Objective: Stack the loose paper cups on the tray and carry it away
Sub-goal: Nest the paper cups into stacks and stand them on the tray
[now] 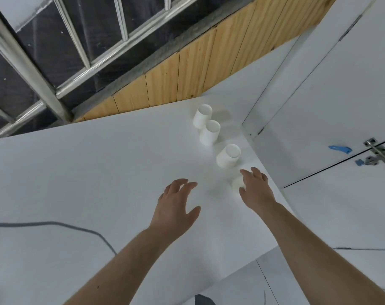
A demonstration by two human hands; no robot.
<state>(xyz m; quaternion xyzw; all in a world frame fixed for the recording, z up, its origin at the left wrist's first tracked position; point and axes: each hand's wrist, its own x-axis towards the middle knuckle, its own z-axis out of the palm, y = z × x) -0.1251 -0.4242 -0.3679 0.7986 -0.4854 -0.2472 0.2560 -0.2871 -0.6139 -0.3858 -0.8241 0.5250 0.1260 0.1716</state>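
Observation:
Several white paper cups stand in a row on the white table [99, 172] near its right edge. The far cup [202, 116] and the second cup [209, 132] touch each other. A third cup [228, 156] stands apart, closer to me. The nearest cup [237, 183] is partly hidden under my right hand [256, 187], whose fingers curve over its top and side. My left hand [178, 202] hovers over the table to the left of that cup, fingers spread and holding nothing. No tray is in view.
A white wall with a door seam, a metal latch [379, 154] and blue tape [340, 149] stands right of the table. A wooden panel [176, 80] and metal railing [33, 69] lie beyond the far edge. A grey cable [77, 227] crosses the table's near left.

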